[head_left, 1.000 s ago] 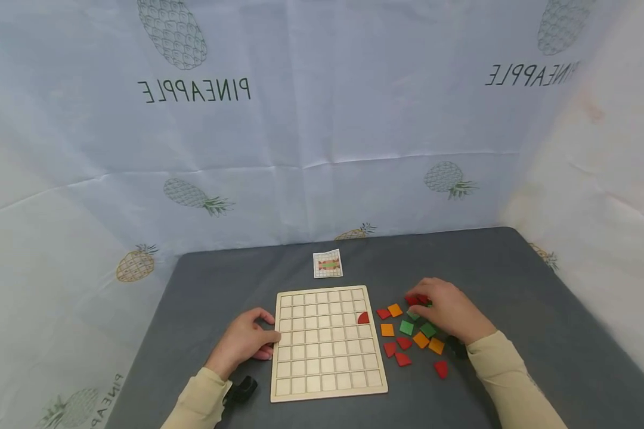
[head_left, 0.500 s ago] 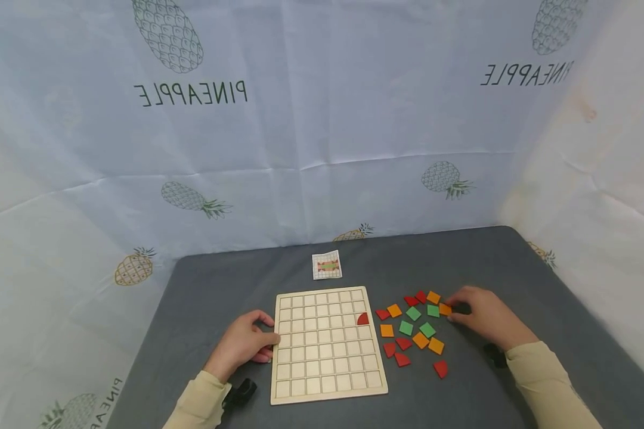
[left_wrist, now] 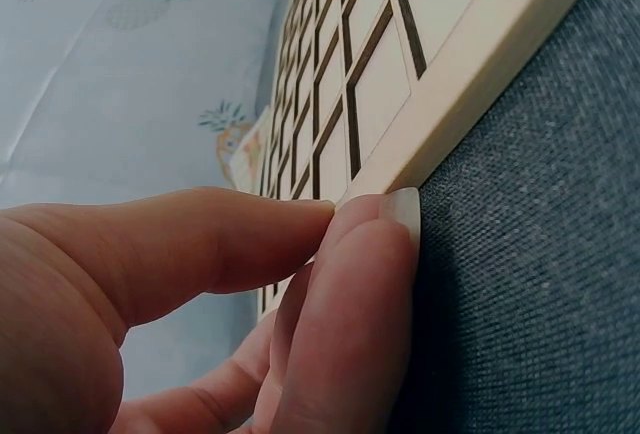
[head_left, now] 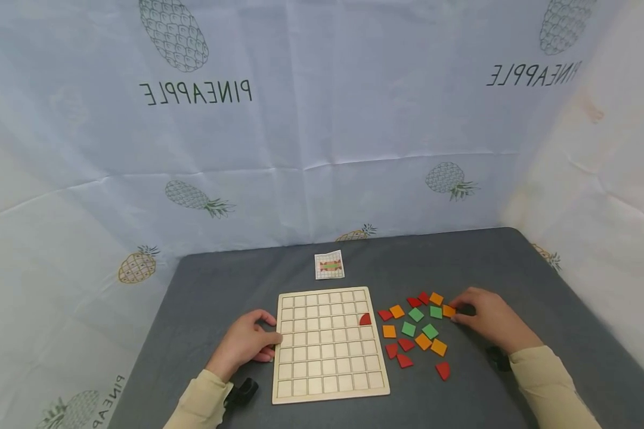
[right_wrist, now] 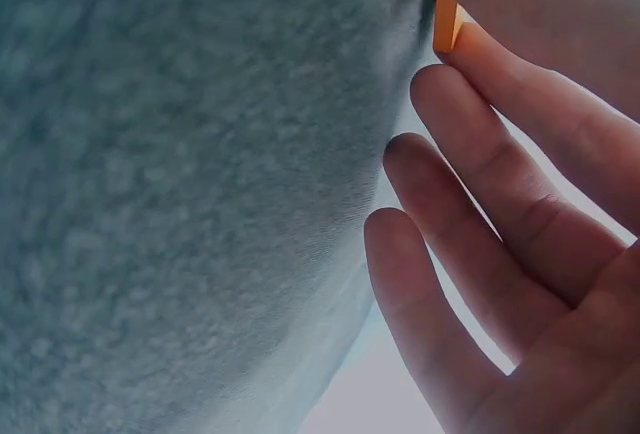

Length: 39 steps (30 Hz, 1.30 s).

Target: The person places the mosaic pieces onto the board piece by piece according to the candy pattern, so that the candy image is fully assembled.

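A pale wooden grid board [head_left: 327, 351] lies on the grey table, with a red quarter-round tile [head_left: 365, 320] in one cell near its right edge. My left hand [head_left: 247, 341] pinches the board's left edge; in the left wrist view the thumb [left_wrist: 230, 244] is on the rim and a fingertip is at its side. At the far right of the loose tiles, my right hand [head_left: 485, 316] pinches an orange square tile [head_left: 448, 311] between thumb and index finger. The right wrist view shows this tile [right_wrist: 446, 19] on edge, the other fingers spread below.
Several loose red, orange and green tiles lie right of the board, among them a green square [head_left: 408, 329] and a red piece [head_left: 443, 370]. A small printed pattern card [head_left: 330, 265] lies behind the board. A pineapple-print cloth [head_left: 300, 119] hangs behind the table.
My right hand has moved right, off the upper tiles it covered, to the orange square at the cluster's right end, which it now pinches. The left hand stays at the board's edge.
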Motion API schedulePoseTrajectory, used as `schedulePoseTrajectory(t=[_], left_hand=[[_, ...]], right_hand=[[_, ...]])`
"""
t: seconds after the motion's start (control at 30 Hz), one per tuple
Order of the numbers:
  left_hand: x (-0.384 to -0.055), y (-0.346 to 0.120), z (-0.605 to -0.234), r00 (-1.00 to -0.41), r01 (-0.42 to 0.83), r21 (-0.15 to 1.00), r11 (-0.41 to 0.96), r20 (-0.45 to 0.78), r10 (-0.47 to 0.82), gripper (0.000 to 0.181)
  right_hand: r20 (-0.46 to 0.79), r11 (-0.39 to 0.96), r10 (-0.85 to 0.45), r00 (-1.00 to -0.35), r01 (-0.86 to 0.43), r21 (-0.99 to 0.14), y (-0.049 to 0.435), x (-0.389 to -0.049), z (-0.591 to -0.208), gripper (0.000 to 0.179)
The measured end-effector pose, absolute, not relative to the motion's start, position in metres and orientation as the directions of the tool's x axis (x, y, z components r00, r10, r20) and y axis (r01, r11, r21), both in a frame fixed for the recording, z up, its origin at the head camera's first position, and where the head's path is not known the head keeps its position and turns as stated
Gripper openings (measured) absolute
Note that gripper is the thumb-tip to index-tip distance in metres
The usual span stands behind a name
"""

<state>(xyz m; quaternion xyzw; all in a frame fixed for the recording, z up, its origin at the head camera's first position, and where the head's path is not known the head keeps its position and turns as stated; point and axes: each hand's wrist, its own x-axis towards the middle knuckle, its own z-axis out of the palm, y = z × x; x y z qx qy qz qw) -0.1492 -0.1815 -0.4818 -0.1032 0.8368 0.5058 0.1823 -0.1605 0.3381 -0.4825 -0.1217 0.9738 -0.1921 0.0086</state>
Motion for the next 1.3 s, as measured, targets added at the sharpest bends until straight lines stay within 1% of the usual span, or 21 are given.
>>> schedulePoseTrajectory(t=[0.27, 0.43, 0.57, 0.8, 0.97, 1.13, 1.3], left_hand=[[-0.15, -0.181, -0.482, -0.913, -0.354, 0.809, 0.469, -0.407, 0.011, 0.034], [-0.149, -0.183, -0.484, -0.917, -0.35, 0.809, 0.473, -0.399, 0.005, 0.035], [-0.148, -0.183, -0.484, -0.919, -0.348, 0.81, 0.472, -0.395, 0.0, 0.035], [-0.15, -0.182, -0.484, -0.924, -0.333, 0.818, 0.469, -0.382, 0.011, 0.037], [-0.152, -0.18, -0.484, -0.925, -0.325, 0.825, 0.463, -0.379, 0.026, 0.038], [-0.15, -0.182, -0.484, -0.926, -0.33, 0.818, 0.472, -0.378, 0.008, 0.037], [-0.149, -0.182, -0.483, -0.927, -0.33, 0.817, 0.472, -0.375, 0.002, 0.037]], right_hand=[[0.072, 0.886, -0.247, -0.966, -0.255, -0.387, 0.316, -0.156, -0.472, 0.019], [0.044, 0.886, -0.271, -0.962, -0.267, -0.38, 0.286, -0.158, -0.47, 0.019], [0.028, 0.873, -0.293, -0.956, -0.279, -0.4, 0.261, -0.16, -0.468, 0.016], [0.052, 0.828, -0.369, -0.928, -0.354, -0.435, 0.227, -0.159, -0.463, 0.02], [0.04, 0.806, -0.405, -0.914, -0.377, -0.457, 0.211, -0.155, -0.466, 0.02], [0.07, 0.779, -0.457, -0.887, -0.437, -0.449, 0.198, -0.151, -0.47, 0.02], [0.078, 0.77, -0.474, -0.877, -0.456, -0.447, 0.189, -0.149, -0.472, 0.02]])
